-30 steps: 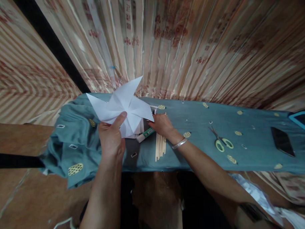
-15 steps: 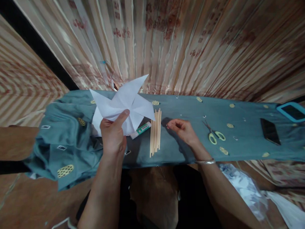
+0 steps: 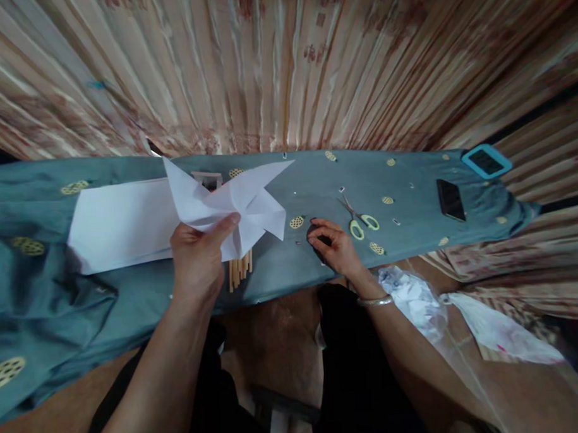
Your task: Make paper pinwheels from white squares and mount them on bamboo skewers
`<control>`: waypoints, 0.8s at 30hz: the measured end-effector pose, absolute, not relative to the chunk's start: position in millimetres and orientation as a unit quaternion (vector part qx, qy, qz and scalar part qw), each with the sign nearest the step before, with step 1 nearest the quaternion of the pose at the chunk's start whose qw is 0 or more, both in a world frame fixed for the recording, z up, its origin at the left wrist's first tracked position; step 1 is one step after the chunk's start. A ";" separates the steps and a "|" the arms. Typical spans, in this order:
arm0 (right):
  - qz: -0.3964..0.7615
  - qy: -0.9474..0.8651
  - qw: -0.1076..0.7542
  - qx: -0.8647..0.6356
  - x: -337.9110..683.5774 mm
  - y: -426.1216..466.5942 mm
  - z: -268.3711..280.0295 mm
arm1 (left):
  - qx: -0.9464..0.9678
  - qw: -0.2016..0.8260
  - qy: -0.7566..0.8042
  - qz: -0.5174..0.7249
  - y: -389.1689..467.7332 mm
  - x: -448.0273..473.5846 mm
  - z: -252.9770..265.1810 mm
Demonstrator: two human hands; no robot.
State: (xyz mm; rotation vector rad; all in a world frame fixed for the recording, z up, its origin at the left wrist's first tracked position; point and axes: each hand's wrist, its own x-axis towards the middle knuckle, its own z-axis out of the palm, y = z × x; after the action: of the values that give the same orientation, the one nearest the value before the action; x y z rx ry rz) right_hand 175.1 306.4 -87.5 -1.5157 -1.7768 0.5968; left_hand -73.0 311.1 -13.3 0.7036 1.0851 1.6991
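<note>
My left hand point(image 3: 198, 261) is closed on a white paper pinwheel point(image 3: 243, 202), its thumb pressed near the folded centre. Below the pinwheel lie several thin wooden sticks point(image 3: 240, 272), their upper ends hidden by the paper. Close over the cloth, right of the sticks, my right hand point(image 3: 336, 245) has thumb and fingertips drawn together in a pinch. Whatever may be between those fingertips is too small to make out. Scissors point(image 3: 360, 221) with pale green handles rest just beyond my right hand, blades pointing away.
A stack of white paper point(image 3: 123, 225) lies left on the grey-green cloth point(image 3: 281, 261). Behind the pinwheel a small box point(image 3: 207, 179) partly shows. A black phone point(image 3: 451, 199) and a blue-framed tablet point(image 3: 487, 161) are far right. A curtain point(image 3: 265, 72) hangs behind; a plastic bag point(image 3: 412, 300) sits below.
My view has swung right, so the table appears shifted left and the paper stack shows more. The pinwheel now covers more of the sticks. My right hand stays pinched, nearer the scissors.
</note>
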 end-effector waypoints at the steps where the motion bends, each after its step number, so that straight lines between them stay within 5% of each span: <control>1: 0.221 -0.687 0.361 -0.590 177.2 303.8 -86.7 | 0.291 0.481 0.447 0.696 312.6 -71.0 -14.0; 24: 0.198 -0.656 0.389 -0.616 146.9 306.5 -89.2 | 0.310 0.479 0.453 0.685 317.5 -54.9 -15.3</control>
State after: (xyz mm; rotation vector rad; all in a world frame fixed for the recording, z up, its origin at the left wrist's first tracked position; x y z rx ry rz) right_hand 146.9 306.5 -89.2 -1.5659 -1.6669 0.5023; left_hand -54.9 317.5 -15.3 0.7574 1.1046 1.6713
